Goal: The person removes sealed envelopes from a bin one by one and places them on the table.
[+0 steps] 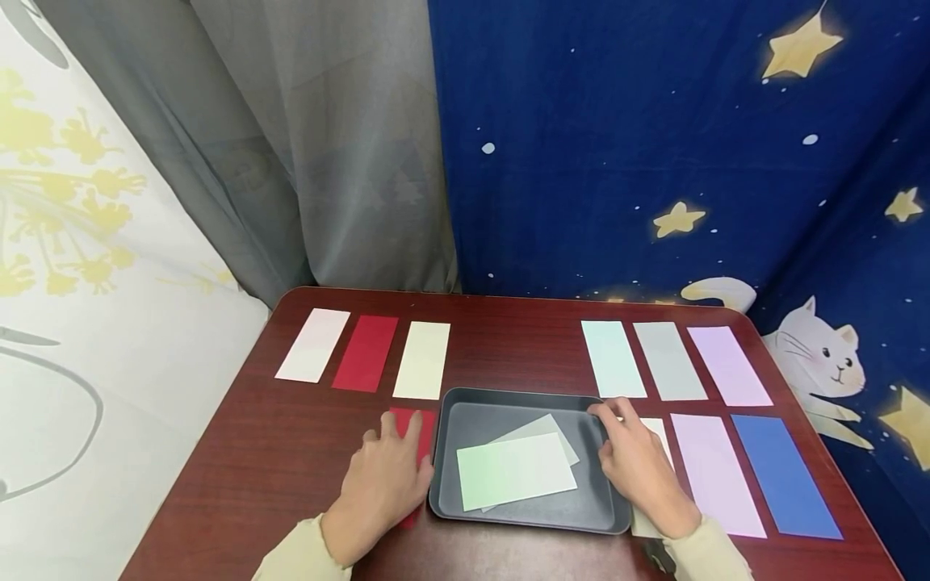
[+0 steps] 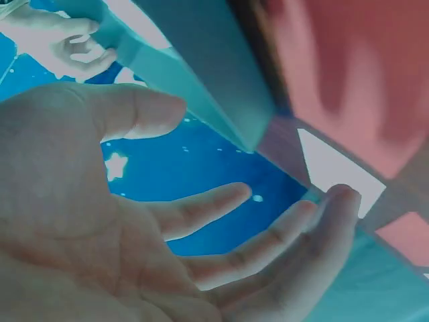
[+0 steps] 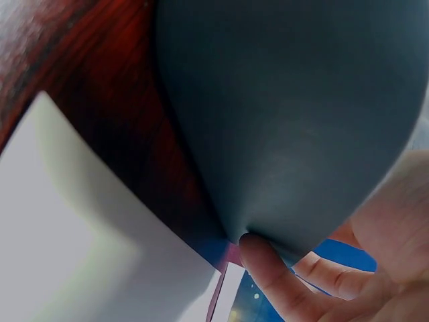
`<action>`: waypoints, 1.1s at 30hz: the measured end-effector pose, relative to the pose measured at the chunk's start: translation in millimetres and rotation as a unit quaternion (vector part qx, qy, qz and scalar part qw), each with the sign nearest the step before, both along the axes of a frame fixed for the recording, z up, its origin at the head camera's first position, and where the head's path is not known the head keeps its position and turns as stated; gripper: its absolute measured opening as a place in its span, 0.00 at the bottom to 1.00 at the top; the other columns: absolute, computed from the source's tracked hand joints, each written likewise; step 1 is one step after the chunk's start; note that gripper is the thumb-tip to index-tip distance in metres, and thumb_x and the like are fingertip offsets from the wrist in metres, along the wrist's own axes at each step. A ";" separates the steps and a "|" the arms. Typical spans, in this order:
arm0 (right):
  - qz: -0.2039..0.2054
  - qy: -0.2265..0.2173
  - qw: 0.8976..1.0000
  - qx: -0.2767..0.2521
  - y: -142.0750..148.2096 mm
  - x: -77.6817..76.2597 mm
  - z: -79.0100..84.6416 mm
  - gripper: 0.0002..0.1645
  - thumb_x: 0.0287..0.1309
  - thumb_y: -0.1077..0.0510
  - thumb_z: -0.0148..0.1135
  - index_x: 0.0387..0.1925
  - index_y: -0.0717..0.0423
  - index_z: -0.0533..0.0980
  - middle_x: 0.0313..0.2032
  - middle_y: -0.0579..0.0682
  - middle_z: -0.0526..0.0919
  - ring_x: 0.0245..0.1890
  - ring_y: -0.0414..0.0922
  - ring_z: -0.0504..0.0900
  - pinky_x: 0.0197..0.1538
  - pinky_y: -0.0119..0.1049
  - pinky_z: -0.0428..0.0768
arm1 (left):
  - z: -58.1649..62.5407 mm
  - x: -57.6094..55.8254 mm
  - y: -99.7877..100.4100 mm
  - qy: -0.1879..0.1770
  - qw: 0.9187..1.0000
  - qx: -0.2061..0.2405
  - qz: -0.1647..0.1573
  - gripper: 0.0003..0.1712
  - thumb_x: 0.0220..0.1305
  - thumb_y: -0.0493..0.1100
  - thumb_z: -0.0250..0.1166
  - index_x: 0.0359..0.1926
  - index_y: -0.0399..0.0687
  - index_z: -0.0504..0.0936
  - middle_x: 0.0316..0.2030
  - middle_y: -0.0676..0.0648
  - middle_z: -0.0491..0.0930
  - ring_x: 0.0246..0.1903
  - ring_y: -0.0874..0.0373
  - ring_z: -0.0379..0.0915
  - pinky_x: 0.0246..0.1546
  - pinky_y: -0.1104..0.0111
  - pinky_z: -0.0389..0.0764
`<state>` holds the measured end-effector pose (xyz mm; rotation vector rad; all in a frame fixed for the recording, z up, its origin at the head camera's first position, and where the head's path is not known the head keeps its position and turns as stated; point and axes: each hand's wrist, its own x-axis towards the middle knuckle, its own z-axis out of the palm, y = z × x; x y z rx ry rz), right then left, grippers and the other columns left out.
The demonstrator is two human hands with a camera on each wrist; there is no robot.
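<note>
A dark grey tray [image 1: 617,516] lies at the table's front middle. In it a pale green card [image 1: 516,472] overlaps a greyish card [image 1: 538,426]. My right hand [image 1: 639,464] grips the tray's right rim near the far corner; in the right wrist view a fingertip [image 3: 261,251] presses the outer wall. My left hand [image 1: 381,484] is beside the tray's left edge, over a red card [image 1: 424,420] that it partly hides. Its fingers spread loosely with nothing between them, as the left wrist view shows. A cream card [image 1: 643,524] is partly covered by my right hand.
On the wooden table [image 1: 240,484], pinkish [image 1: 314,345], red [image 1: 366,353] and cream [image 1: 422,360] cards lie back left. Mint [image 1: 613,359], grey [image 1: 670,361] and lilac [image 1: 730,365] cards lie back right. Another lilac card [image 1: 715,476] and a blue card [image 1: 787,476] lie front right. Curtains [image 1: 617,145] hang behind.
</note>
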<state>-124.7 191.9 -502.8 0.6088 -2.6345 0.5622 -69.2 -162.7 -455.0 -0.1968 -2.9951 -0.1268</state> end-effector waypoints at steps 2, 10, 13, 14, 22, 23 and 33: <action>0.000 -0.002 1.000 0.000 -0.2 0.1 0.3 0.32 0.38 0.75 0.59 0.50 0.56 0.77 0.45 0.51 0.73 0.25 0.41 0.74 0.19 0.31 0.66 | 3.8 -4.1 5.6 0.013 1.000 -0.008 -0.025 0.33 0.55 0.52 0.65 0.61 0.42 0.75 0.45 0.33 0.71 0.28 0.43 0.73 0.21 0.56 0.79; 0.001 0.003 1.000 0.000 0.2 0.3 0.3 0.32 0.37 0.75 0.58 0.50 0.56 0.77 0.45 0.51 0.73 0.23 0.40 0.72 0.19 0.31 0.65 | 7.6 -10.0 32.9 0.042 0.988 -0.058 -0.137 0.31 0.56 0.53 0.66 0.58 0.43 0.76 0.44 0.36 0.73 0.25 0.48 0.72 0.17 0.61 0.76; 0.002 0.004 1.000 0.000 0.1 0.5 0.2 0.32 0.37 0.75 0.58 0.50 0.56 0.77 0.45 0.51 0.73 0.23 0.40 0.72 0.19 0.31 0.66 | 5.9 -9.8 44.1 0.034 0.982 -0.086 -0.167 0.32 0.56 0.56 0.67 0.57 0.45 0.75 0.46 0.39 0.74 0.27 0.47 0.75 0.21 0.61 0.77; 0.002 0.003 1.000 0.000 0.1 0.5 0.1 0.32 0.37 0.75 0.58 0.50 0.56 0.77 0.45 0.51 0.73 0.23 0.41 0.72 0.19 0.31 0.66 | 5.3 -9.7 47.7 0.032 0.980 -0.092 -0.175 0.32 0.55 0.57 0.67 0.56 0.46 0.75 0.46 0.40 0.74 0.27 0.47 0.75 0.22 0.60 0.78; 0.001 0.000 1.000 0.000 -0.1 0.7 0.3 0.32 0.37 0.75 0.58 0.51 0.57 0.77 0.46 0.51 0.73 0.25 0.41 0.74 0.20 0.31 0.66 | 0.5 -9.3 71.1 0.007 0.962 -0.124 -0.241 0.30 0.52 0.60 0.71 0.50 0.50 0.75 0.36 0.48 0.74 0.28 0.51 0.76 0.23 0.61 0.77; 0.002 0.001 1.000 0.000 0.0 0.6 0.4 0.32 0.37 0.75 0.58 0.51 0.57 0.77 0.46 0.51 0.73 0.25 0.41 0.74 0.20 0.31 0.66 | -0.2 -9.6 73.1 0.007 0.960 -0.128 -0.248 0.29 0.51 0.59 0.72 0.49 0.51 0.76 0.35 0.48 0.74 0.29 0.52 0.75 0.23 0.61 0.77; 0.002 0.001 1.000 -0.001 -0.4 1.5 1.2 0.32 0.38 0.75 0.58 0.50 0.57 0.77 0.46 0.51 0.73 0.25 0.41 0.75 0.20 0.31 0.66 | -7.4 -14.7 79.0 -0.049 0.955 -0.153 -0.250 0.30 0.46 0.63 0.74 0.45 0.53 0.77 0.35 0.48 0.73 0.35 0.54 0.75 0.27 0.62 0.75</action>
